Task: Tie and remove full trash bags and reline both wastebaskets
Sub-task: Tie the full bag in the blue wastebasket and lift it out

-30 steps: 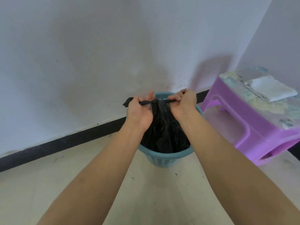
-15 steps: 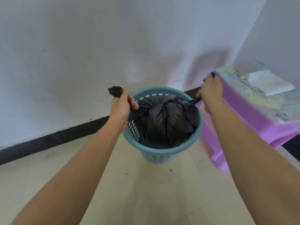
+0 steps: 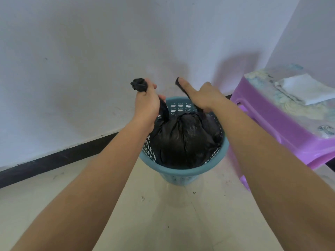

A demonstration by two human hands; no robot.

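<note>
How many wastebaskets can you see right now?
1. The teal wastebasket stands on the floor between the forearms, beside the purple stool, with the black trash bag inside. A second one may be out of view.

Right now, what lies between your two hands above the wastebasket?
In the head view, nothing joins the left hand and right hand: the gap shows the far slotted wall of the wastebasket, the trash bag bundled just below. Each holds a bag tail.
</note>
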